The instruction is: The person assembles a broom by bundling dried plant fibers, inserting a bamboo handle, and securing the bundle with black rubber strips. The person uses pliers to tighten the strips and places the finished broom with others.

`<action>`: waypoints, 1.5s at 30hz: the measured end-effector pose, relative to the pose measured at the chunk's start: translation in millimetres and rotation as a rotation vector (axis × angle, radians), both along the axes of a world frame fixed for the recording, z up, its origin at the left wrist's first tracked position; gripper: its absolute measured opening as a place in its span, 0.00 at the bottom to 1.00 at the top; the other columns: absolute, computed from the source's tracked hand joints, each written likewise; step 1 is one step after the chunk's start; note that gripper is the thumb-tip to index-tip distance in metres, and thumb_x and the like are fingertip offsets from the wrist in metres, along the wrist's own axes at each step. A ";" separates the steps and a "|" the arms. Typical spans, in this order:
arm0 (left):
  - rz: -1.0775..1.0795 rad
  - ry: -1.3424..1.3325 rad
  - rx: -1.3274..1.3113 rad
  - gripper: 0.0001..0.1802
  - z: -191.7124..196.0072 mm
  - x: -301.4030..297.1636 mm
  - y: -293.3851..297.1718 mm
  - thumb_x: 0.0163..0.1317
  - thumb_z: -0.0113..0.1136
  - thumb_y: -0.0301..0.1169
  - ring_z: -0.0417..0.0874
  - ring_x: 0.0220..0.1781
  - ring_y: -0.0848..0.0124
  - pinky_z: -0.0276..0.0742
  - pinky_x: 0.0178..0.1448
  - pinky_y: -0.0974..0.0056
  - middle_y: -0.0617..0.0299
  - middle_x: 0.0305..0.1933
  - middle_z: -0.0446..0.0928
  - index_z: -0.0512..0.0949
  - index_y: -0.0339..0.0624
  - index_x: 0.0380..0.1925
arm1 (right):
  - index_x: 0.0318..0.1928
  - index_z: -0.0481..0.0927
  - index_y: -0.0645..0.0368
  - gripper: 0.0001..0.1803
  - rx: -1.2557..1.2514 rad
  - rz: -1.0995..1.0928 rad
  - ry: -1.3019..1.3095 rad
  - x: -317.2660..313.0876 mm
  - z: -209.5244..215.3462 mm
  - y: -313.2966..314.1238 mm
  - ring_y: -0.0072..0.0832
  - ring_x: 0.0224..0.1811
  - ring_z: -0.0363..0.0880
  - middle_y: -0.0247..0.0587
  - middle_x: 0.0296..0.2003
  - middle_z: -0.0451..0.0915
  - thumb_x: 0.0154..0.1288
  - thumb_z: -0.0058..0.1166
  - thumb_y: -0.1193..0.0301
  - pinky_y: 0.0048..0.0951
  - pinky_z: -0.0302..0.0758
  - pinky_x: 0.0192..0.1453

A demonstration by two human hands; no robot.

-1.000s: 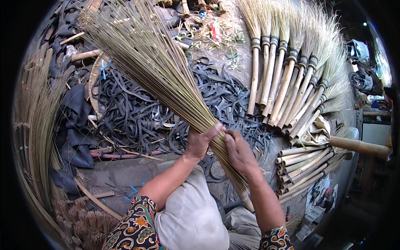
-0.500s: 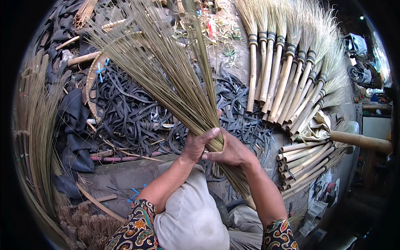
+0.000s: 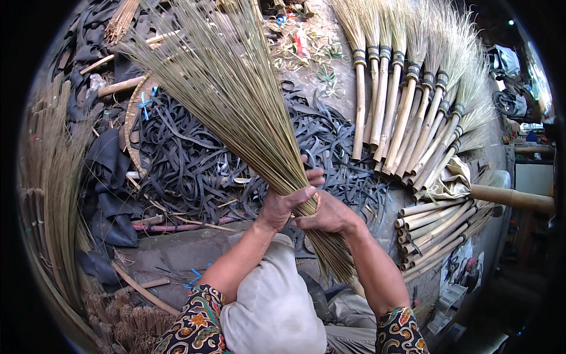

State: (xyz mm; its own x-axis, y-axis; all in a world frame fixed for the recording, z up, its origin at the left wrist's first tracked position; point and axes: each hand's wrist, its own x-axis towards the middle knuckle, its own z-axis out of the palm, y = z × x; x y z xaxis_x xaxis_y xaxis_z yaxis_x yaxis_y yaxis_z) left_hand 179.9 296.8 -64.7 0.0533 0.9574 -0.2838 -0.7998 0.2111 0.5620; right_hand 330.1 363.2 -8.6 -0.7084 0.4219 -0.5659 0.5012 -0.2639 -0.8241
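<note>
— Gripping the bundle of broom straws [image 3: 236, 100] at its narrow waist, was your left hand [image 3: 283, 206] really shut tight?

— It was, as far as I could see: my fingers curled around the stalks from the left, thumb laid across them. My right hand [image 3: 327, 215] clasped the same neck from the other side, touching the left. The fan of straws spread up and away toward the far left over the heap of black rubber strips [image 3: 194, 165] on the ground, and the cut ends pointed down past my knee.

— What worried you?

— Nothing bound that neck yet, I judged. If either grip had slackened, the stalks could have slid and splayed, some dropping among the strips. To the right, the finished brooms [image 3: 407, 112] lay in a row, well apart, so they were safe.
</note>
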 end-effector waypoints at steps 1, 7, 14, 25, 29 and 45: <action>0.026 0.033 -0.062 0.47 0.7 -0.7 0.3 0.60 0.76 0.31 0.86 0.62 0.57 0.74 0.78 0.51 0.47 0.59 0.82 0.60 0.32 0.75 | 0.62 0.80 0.65 0.34 0.018 0.008 -0.044 -1.8 0.5 -1.0 0.33 0.56 0.85 0.47 0.51 0.88 0.55 0.75 0.66 0.35 0.79 0.65; 0.178 0.120 -0.189 0.27 3.5 7.0 6.4 0.63 0.71 0.25 0.90 0.45 0.65 0.83 0.69 0.55 0.58 0.42 0.84 0.71 0.35 0.60 | 0.68 0.70 0.69 0.47 0.473 -0.068 -0.336 -12.8 4.0 -23.6 0.57 0.55 0.87 0.63 0.49 0.87 0.51 0.74 0.59 0.48 0.82 0.60; 0.150 0.177 -0.130 0.24 3.4 12.8 -1.3 0.65 0.72 0.26 0.90 0.51 0.64 0.87 0.60 0.58 0.55 0.53 0.83 0.76 0.35 0.59 | 0.63 0.72 0.64 0.38 0.394 -0.170 -0.437 -12.0 5.7 -31.7 0.62 0.53 0.86 0.65 0.47 0.87 0.54 0.70 0.61 0.52 0.83 0.56; 0.038 0.013 -0.123 0.33 -9.3 12.8 -7.6 0.67 0.70 0.23 0.82 0.68 0.61 0.78 0.75 0.54 0.53 0.66 0.79 0.70 0.37 0.70 | 0.54 0.80 0.62 0.28 0.421 -0.227 -0.394 -1.2 -1.4 -31.2 0.62 0.51 0.86 0.62 0.45 0.88 0.57 0.68 0.60 0.51 0.82 0.54; 0.021 0.028 -0.098 0.36 -4.0 11.3 -11.1 0.68 0.73 0.28 0.79 0.74 0.59 0.75 0.78 0.52 0.50 0.72 0.76 0.68 0.38 0.73 | 0.55 0.80 0.63 0.29 0.366 -0.139 -0.401 -2.2 4.0 -28.9 0.60 0.52 0.86 0.62 0.45 0.88 0.53 0.69 0.63 0.51 0.82 0.56; -0.903 2.045 0.798 0.30 54.8 -39.3 -47.1 0.51 0.79 0.49 0.91 0.50 0.57 0.71 0.74 0.49 0.49 0.41 0.88 0.82 0.41 0.48 | 0.44 0.78 0.60 0.16 1.076 0.337 -0.513 18.7 -8.0 -105.4 0.47 0.40 0.91 0.50 0.36 0.88 0.55 0.66 0.73 0.45 0.85 0.46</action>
